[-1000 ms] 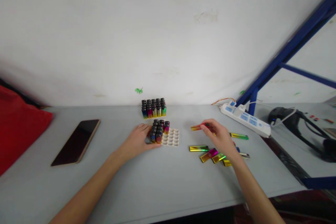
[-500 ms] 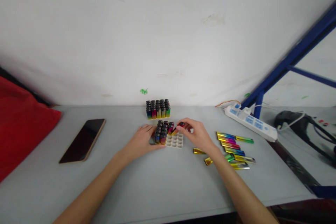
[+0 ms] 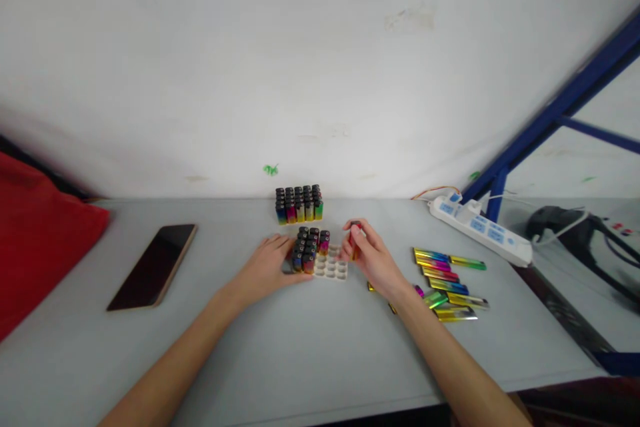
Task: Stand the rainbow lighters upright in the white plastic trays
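Note:
My left hand [image 3: 270, 265] curves around the left side of a pale tray [image 3: 331, 273] with round-edged pockets, its thumb along the front and its fingers behind. Several lighters [image 3: 306, 250] with black tops and shiny coloured bodies stand upright in the tray's left part; the pockets at the right show bare. Just right of the tray, my right hand [image 3: 373, 257] pinches a red lighter [image 3: 355, 240] near upright between thumb and fingers. Loose lighters [image 3: 443, 283] in metallic colours lie on the table beyond my right wrist, some partly hidden by it.
Behind the tray, near the wall, stands a block of upright lighters [image 3: 299, 207]. A phone [image 3: 153, 267] lies at the left, near a red cloth-like item [image 3: 45, 233]. A white power strip [image 3: 483, 230] with cables sits at the right beside a blue metal frame [image 3: 540, 137].
My right hand has moved slightly right, away from the tray, and the lighter in it has turned from tilted to nearly upright. My left hand keeps its place at the tray.

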Motion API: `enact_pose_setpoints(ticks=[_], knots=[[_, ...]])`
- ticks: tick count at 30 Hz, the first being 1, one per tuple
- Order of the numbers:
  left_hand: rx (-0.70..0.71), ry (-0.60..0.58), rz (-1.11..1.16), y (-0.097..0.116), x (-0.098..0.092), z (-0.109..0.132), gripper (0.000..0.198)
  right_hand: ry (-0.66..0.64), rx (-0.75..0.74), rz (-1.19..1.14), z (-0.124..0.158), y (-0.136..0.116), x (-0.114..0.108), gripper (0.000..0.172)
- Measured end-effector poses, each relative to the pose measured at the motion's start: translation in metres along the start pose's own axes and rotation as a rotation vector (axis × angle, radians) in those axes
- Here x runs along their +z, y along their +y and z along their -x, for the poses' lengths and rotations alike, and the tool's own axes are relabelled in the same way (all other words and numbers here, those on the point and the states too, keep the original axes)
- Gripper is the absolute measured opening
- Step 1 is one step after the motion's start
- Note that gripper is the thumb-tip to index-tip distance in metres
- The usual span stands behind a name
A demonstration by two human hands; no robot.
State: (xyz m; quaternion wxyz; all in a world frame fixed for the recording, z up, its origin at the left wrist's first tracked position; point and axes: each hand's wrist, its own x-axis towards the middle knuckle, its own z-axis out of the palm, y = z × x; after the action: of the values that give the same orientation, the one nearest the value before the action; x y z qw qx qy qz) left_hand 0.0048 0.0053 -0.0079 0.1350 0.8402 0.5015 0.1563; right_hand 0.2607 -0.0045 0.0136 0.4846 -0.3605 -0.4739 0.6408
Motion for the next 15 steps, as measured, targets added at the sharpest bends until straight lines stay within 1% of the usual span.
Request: enact_pose_setpoints(ticks=[3,5,9,12,15], knots=[[0.005,0.007,0.011,-0.001,0.0,0.0,0.057,0.01,0.047,0.033,0.001,0.006,0.005,0.057],[0.002,0.012,0.012,-0.001,0.0,0.0,0.059,0.039,0.062,0.085,0.0,0.011,0.006,0.059],[0.005,0.003,0.009,-0.002,0.0,0.0,0.06,0.16,-0.032,0.285,0.001,0.02,0.004,0.059],[0.013,0.001,0.007,-0.002,0.0,0.0,0.059,0.21,-0.051,0.408,0.002,0.024,0.003,0.055],[0.012,0.017,-0.002,-0.003,0.0,0.0,0.058,0.245,-0.057,0.482,0.003,0.026,0.004,0.044]])
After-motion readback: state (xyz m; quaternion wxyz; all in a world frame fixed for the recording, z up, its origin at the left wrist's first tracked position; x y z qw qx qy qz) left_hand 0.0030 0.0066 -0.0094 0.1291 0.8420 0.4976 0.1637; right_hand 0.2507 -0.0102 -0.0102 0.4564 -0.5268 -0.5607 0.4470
